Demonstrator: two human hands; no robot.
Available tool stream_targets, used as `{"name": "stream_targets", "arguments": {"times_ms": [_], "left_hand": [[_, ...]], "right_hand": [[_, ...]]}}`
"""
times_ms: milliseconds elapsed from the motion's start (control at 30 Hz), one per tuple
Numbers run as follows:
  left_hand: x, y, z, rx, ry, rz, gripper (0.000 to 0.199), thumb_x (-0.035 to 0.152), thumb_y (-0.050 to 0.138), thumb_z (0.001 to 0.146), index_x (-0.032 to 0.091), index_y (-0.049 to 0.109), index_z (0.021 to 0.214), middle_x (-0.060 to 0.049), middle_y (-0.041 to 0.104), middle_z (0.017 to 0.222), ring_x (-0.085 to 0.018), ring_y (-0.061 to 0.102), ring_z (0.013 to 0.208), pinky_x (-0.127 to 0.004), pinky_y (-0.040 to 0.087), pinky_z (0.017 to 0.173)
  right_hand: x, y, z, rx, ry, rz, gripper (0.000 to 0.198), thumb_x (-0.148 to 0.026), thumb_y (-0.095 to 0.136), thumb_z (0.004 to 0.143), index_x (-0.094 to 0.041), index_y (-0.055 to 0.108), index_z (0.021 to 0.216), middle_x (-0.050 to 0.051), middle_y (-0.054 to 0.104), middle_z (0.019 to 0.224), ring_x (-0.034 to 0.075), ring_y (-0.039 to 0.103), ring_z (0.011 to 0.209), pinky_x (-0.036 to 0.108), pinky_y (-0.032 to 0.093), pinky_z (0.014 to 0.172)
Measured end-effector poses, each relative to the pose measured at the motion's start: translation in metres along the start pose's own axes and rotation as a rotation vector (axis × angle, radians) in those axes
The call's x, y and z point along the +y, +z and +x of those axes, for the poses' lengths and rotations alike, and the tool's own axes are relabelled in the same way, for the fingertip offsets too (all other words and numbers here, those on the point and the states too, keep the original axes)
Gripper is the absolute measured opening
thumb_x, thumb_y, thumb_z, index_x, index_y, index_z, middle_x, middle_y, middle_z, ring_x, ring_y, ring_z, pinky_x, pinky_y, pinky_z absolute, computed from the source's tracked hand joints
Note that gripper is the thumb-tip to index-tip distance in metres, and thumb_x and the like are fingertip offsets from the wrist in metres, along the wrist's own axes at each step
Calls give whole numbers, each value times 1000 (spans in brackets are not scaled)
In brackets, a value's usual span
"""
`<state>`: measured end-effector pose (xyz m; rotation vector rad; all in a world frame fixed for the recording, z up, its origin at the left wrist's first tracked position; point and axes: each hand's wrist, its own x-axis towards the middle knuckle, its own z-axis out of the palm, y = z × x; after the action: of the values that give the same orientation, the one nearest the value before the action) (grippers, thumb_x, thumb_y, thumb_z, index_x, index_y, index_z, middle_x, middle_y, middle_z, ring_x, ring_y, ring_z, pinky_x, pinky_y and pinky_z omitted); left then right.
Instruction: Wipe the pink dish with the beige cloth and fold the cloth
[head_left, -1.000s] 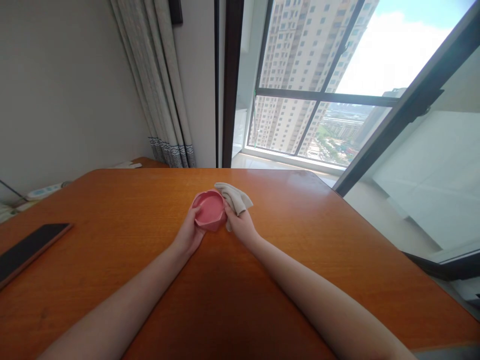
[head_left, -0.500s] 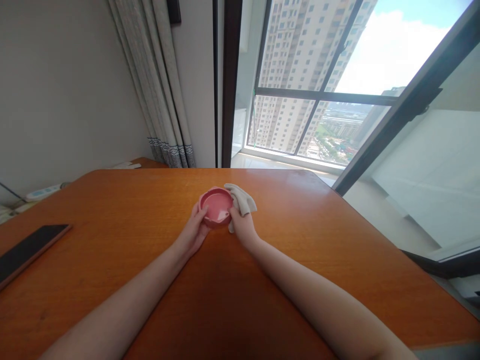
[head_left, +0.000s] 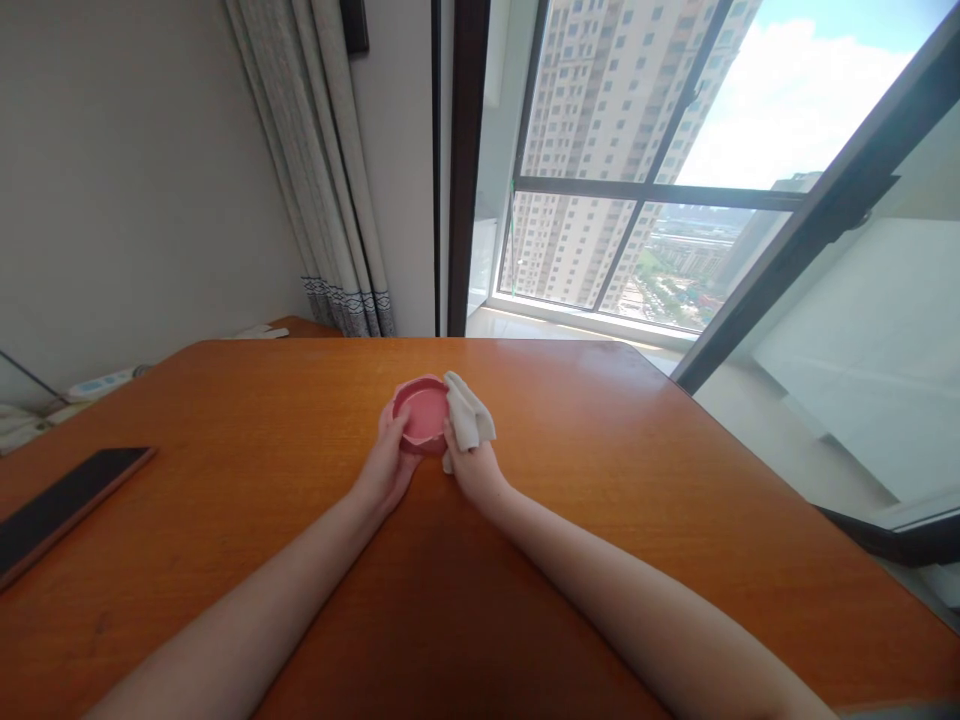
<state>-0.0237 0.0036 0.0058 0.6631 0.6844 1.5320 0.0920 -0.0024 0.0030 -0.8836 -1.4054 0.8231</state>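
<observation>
One pink bowl [head_left: 424, 412] near middle of wooden counter [head_left: 600, 430], opening turned up and toward wearer; whether base touches counter, cannot tell. Left hand [head_left: 385, 460] curled around bowl's left side, thumb over rim, fingers below. Right hand [head_left: 478, 473] closed on pale cloth [head_left: 471, 415], cloth against bowl's right side; fingers partly hidden, exact spread unclear. Flat black-faced device [head_left: 71, 505] on counter, well left of hands. Curtain [head_left: 319, 170] beyond counter.
</observation>
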Motion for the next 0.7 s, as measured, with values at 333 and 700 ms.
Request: {"name": "stream_targets", "arguments": {"times_ms": [333,700], "left_hand": [[2,-3,-1,22,-224,85,40,28,61,78,17,57,117,-10,66,108,-21,64,94,-33,56,76],[-1,-1,-3,-42,-77,138,41,31,68,74,23,57,113,-6,62,115,-19,61,100,-30,53,82]], "right_hand": [[-14,-25,22,-86,-204,-33,33,-24,48,84,-29,61,114,0,55,129,19,44,124,38,29,111],[-6,-18,18,15,-181,-53,35,-26,46,87,-24,56,120,3,50,133,17,42,126,35,27,111]]}}
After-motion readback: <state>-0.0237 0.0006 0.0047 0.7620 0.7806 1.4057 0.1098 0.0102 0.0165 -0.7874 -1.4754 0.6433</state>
